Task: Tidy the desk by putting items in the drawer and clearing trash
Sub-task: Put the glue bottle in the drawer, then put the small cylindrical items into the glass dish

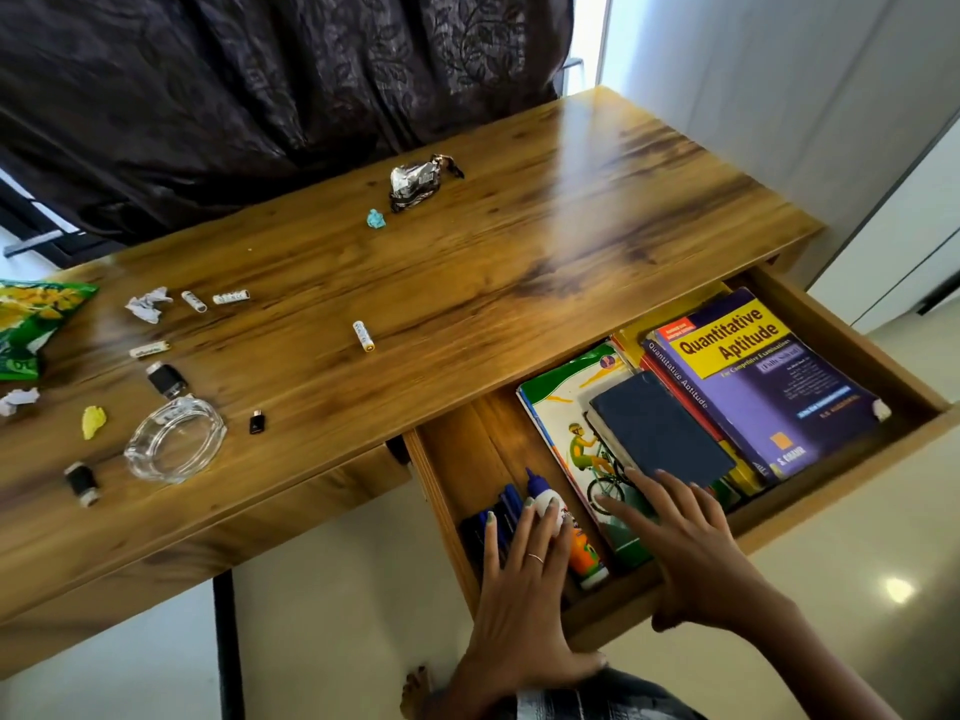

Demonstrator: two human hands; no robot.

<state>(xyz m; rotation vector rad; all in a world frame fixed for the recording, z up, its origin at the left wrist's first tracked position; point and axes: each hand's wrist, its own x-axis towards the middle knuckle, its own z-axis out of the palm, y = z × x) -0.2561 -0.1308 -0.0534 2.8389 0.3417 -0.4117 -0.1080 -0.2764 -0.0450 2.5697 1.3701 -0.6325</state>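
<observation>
The wooden drawer (852, 345) at the desk's right stands pulled out, holding several books. My left hand (524, 579) reaches into its left part with straight fingers resting on a glue bottle (545, 504) and blue pens (501, 511). My right hand (680, 537) lies flat on the cycling-cover book (566, 407), fingertips touching a dark blue notebook (660, 428). Still lying on the desktop (467, 283) are several batteries (363, 336), crumpled papers (147, 302), a foil wrapper (415, 181), a teal scrap (375, 219) and a yellow scrap (93, 421).
A glass ashtray (174, 439) sits near the desk's front left, with small black adapters (166, 379) around it. A green snack bag (31, 324) lies at the left edge. Dark curtains (260, 96) hang behind the desk. Pale floor (831, 563) lies below the drawer.
</observation>
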